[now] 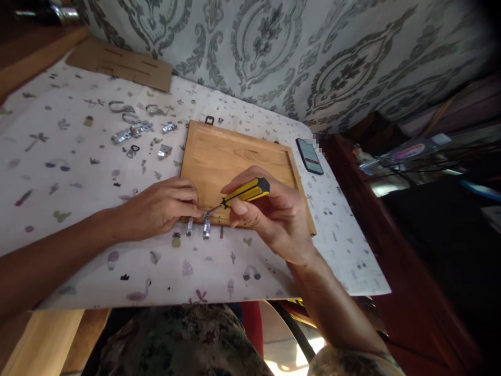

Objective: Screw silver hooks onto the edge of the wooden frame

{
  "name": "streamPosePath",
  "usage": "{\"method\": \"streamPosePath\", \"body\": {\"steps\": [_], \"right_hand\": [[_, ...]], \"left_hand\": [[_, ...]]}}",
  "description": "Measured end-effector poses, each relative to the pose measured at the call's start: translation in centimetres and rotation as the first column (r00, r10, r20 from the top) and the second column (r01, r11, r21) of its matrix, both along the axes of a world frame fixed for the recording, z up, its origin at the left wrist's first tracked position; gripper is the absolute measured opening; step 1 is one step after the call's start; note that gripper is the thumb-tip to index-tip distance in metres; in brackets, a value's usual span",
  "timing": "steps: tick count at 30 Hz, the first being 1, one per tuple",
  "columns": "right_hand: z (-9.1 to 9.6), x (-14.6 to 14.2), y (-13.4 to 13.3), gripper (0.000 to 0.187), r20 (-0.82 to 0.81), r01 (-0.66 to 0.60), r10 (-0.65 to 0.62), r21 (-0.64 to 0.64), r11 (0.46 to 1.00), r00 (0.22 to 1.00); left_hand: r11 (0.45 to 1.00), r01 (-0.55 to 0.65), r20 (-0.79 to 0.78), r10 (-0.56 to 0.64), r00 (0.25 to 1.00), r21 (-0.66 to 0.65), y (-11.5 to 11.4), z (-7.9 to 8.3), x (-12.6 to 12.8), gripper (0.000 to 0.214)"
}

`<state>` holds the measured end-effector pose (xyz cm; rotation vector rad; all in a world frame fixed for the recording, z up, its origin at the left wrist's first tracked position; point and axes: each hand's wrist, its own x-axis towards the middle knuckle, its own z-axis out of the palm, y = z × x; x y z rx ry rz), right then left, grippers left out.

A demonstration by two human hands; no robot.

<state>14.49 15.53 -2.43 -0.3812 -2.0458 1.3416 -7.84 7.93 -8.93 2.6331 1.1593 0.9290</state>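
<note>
My right hand [274, 214] grips a yellow and black screwdriver [246, 193], its shaft slanting down to the left. The tip meets a small metal hinge [206, 227] at the near edge of a framed wooden panel [230, 156], which lies flat on the table. My left hand [168, 206] rests on the panel's near left corner, fingers bent together, with the fingertips close to the screwdriver tip. Whether they pinch anything small is hidden. Beside the hinge, a second narrow metal piece [190, 226] juts out past the panel's edge.
Several metal hinge parts [133, 130] and small screws lie left of the panel on the patterned tablecloth [78, 183]. A flat cardboard piece [121, 65] is at the back left. A phone [309, 155] lies right of the panel, and a patterned wall hanging [266, 47] rises behind.
</note>
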Motion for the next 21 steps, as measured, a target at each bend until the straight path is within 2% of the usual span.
{"method": "streamPosePath", "body": {"steps": [5, 11, 16, 21], "right_hand": [[-0.3, 0.3, 0.1, 0.009, -0.011, 0.049, -0.048, 0.121, 0.991, 0.999], [-0.6, 0.3, 0.0, 0.008, 0.003, 0.101, -0.103, 0.180, 0.979, 0.995], [-0.6, -0.2, -0.1, 0.026, 0.017, 0.184, -0.202, 0.343, 0.921, 0.979], [-0.8, -0.8, -0.1, 0.032, 0.015, 0.188, -0.202, 0.295, 0.937, 0.979]], "left_hand": [[1.000, 0.001, 0.009, -0.001, 1.000, 0.006, 0.0, 0.0, -0.1, 0.040], [1.000, 0.011, 0.016, -0.011, 1.000, 0.021, 0.1, -0.3, -0.1, 0.039], [0.999, 0.015, 0.040, -0.013, 0.999, -0.033, 0.0, -0.2, -0.1, 0.036], [1.000, 0.018, 0.018, -0.018, 1.000, -0.018, 0.0, 0.2, 0.0, 0.036]]}}
